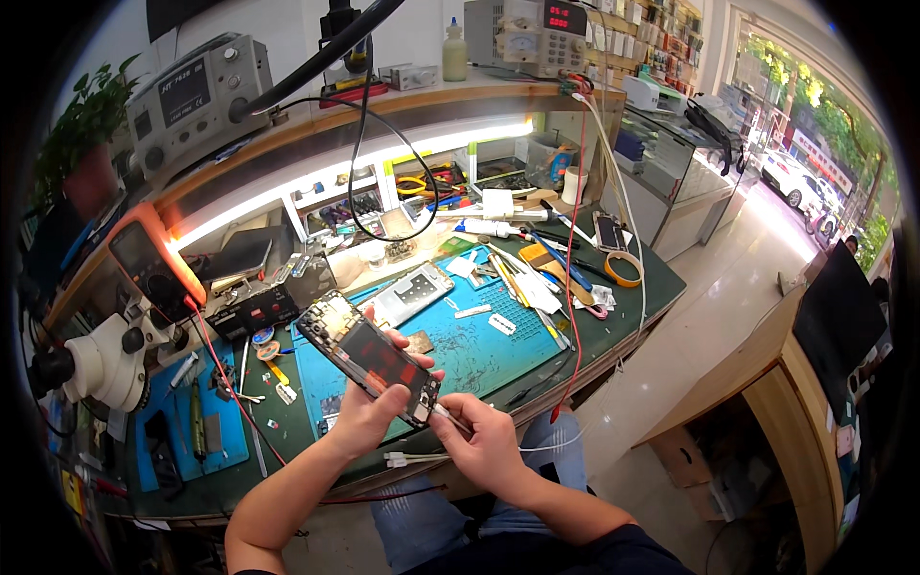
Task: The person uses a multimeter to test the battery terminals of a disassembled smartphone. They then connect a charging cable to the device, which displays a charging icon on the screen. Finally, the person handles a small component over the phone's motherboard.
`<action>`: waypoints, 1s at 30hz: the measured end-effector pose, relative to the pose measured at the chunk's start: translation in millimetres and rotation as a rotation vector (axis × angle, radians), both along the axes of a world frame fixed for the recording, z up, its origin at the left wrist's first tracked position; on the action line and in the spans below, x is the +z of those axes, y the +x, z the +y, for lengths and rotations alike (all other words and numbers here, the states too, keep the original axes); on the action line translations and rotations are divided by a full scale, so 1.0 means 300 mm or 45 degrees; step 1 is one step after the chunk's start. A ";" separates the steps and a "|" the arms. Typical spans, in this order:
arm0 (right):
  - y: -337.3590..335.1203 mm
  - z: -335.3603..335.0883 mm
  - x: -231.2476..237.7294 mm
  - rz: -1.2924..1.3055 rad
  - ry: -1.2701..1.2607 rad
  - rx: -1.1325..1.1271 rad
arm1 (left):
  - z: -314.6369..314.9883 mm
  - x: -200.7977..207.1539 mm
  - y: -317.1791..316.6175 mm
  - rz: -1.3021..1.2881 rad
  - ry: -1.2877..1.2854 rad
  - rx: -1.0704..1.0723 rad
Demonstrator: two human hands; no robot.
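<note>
My left hand (369, 417) is closed around an opened smartphone (374, 350), thumb on its near edge and fingertips showing along the far side. The phone's back is off, baring the circuit board at its upper end and the dark battery area in the middle. At the phone's lower end, my right hand (487, 448) pinches the plug of a white charging cable (558, 447). Its fingers cover most of the plug, so I cannot tell whether it sits in the port. Beyond the phone, a silver phone back housing (412, 295) lies on the blue work mat (460, 359).
Tweezers and tools crowd the mat's right side, near a roll of yellow tape (623, 269). An orange multimeter (153, 259) and a white microscope (105, 359) stand left. A red lead (578, 316) hangs from the power supply (541, 36). Loose white cable ends (412, 459) lie at the bench edge.
</note>
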State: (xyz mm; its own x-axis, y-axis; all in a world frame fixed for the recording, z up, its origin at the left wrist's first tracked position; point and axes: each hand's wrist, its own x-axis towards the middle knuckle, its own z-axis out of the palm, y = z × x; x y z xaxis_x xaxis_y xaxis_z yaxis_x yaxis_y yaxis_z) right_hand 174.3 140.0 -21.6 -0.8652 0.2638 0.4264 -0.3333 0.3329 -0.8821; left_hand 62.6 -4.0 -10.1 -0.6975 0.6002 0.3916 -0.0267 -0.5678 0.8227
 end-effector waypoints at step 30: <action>-0.046 -0.024 0.029 0.364 0.229 -0.130 | -0.006 0.046 -0.016 -0.347 -0.053 0.157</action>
State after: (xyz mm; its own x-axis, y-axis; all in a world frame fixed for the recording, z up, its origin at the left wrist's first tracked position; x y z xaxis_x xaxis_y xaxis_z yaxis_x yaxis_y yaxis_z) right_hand 160.6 132.9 -12.8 -0.6772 0.2414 0.6950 -0.5154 0.5186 -0.6823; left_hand 57.7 -5.7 3.6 -0.8420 0.5161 0.1568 -0.1829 -0.5466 0.8172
